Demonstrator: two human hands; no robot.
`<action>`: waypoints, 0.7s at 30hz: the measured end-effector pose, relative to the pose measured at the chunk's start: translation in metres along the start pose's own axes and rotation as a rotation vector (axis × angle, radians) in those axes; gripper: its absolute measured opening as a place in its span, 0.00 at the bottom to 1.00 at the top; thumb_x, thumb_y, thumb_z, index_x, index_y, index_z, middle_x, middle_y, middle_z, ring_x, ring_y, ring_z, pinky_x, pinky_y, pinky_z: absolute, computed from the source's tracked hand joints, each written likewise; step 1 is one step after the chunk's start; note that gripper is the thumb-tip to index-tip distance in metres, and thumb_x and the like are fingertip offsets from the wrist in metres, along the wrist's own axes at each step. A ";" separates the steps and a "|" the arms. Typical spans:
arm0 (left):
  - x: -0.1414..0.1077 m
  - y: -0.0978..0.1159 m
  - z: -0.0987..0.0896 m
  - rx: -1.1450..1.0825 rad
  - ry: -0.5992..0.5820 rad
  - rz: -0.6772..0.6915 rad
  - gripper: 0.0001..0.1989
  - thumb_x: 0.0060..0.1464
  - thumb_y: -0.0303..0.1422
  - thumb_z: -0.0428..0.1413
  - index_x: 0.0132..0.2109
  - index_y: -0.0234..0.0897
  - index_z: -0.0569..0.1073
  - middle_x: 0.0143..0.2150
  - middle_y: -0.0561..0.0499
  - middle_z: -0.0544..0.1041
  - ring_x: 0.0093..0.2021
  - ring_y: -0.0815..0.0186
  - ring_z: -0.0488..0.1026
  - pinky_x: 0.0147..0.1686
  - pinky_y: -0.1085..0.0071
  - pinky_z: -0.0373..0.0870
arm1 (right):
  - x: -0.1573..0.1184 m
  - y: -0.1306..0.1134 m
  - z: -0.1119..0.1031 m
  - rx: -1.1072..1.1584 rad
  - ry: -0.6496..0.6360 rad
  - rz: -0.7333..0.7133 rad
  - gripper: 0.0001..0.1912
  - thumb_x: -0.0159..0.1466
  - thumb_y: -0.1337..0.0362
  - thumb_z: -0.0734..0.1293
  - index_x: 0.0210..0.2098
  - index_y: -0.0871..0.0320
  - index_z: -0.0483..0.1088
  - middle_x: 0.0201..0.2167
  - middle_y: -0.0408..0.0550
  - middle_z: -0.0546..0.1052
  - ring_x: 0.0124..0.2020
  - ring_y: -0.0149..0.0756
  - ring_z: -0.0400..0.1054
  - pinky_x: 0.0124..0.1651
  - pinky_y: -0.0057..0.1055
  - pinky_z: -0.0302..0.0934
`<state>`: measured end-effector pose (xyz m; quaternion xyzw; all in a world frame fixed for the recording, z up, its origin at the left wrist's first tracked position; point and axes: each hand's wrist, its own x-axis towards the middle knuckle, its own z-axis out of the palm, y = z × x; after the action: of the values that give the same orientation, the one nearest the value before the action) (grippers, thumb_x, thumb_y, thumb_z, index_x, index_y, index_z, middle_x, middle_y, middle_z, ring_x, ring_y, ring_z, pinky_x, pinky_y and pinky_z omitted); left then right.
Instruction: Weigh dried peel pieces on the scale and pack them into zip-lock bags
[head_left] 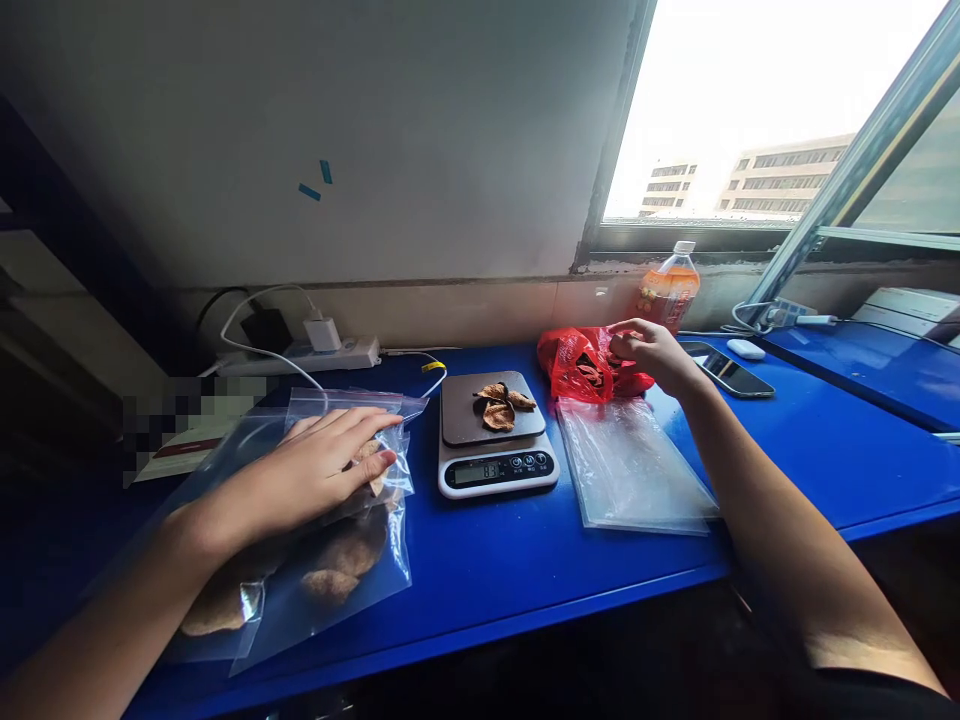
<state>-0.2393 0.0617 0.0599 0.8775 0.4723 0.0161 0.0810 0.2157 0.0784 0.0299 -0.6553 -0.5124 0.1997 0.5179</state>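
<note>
Red plastic bag (564, 362) and right hand (656, 350) meet just beyond the far right corner of the scale (465, 430). The hand's fingers are curled at the bag's right end; some of them are hidden, so I cannot tell whether they pinch the plastic or only rest against it. From those fingertips the bag stretches leftward toward the scale, its longer side running roughly left to right. That hand is much the nearer one, because the left hand (334, 455) is on the opposite side of the scale.

The left hand lies palm down just left of the scale, fingers stretched out and nearly together, thumb a little apart. It presses on clear bags (388, 560) with brown dried pieces inside, and grips nothing that shows.

On the scale's plate, between the two hands, sits a small heap of dried pieces (499, 415), clear of both. The display has lit digits that look like 83; a decimal point is too small to make out.

Right of the scale, a flat stack of clear sheets (630, 470) reaches back to the red bag. Farther out on that side are a drink bottle (671, 290) and a phone (727, 370). Behind the scale, to its left, is a power strip (360, 352).
</note>
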 end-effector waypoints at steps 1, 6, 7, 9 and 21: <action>0.000 0.000 0.000 0.000 -0.001 0.000 0.31 0.61 0.53 0.40 0.66 0.45 0.61 0.68 0.48 0.62 0.67 0.48 0.56 0.63 0.47 0.52 | -0.002 -0.002 -0.001 0.126 -0.048 0.056 0.16 0.52 0.71 0.65 0.41 0.60 0.73 0.27 0.45 0.74 0.28 0.33 0.70 0.35 0.32 0.66; 0.000 0.000 0.000 -0.005 -0.012 0.000 0.31 0.61 0.53 0.41 0.66 0.46 0.61 0.69 0.48 0.61 0.68 0.49 0.55 0.63 0.47 0.51 | -0.011 -0.020 -0.005 0.537 -0.099 0.172 0.15 0.51 0.72 0.66 0.39 0.59 0.71 0.25 0.46 0.73 0.29 0.35 0.73 0.32 0.31 0.70; 0.000 -0.001 0.000 -0.004 -0.010 0.004 0.31 0.61 0.53 0.40 0.66 0.46 0.61 0.69 0.48 0.61 0.68 0.49 0.55 0.63 0.46 0.51 | -0.013 -0.026 -0.006 0.579 -0.098 0.150 0.13 0.53 0.70 0.68 0.39 0.58 0.71 0.26 0.45 0.73 0.29 0.34 0.72 0.32 0.30 0.69; 0.000 -0.002 0.001 -0.001 -0.003 0.005 0.31 0.61 0.53 0.41 0.66 0.45 0.61 0.68 0.48 0.61 0.67 0.49 0.56 0.62 0.46 0.52 | -0.020 -0.040 -0.006 0.634 -0.138 0.066 0.11 0.55 0.65 0.69 0.39 0.56 0.71 0.29 0.45 0.74 0.30 0.32 0.72 0.30 0.27 0.68; -0.003 0.004 0.004 0.001 0.049 0.030 0.30 0.62 0.52 0.42 0.65 0.44 0.64 0.67 0.46 0.64 0.66 0.49 0.57 0.61 0.46 0.55 | -0.115 -0.106 0.096 0.933 -0.694 0.088 0.10 0.52 0.63 0.64 0.34 0.57 0.72 0.25 0.45 0.74 0.26 0.33 0.66 0.30 0.30 0.61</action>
<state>-0.2373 0.0571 0.0569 0.8838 0.4612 0.0387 0.0685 0.0446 0.0164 0.0559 -0.2747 -0.4822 0.6288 0.5446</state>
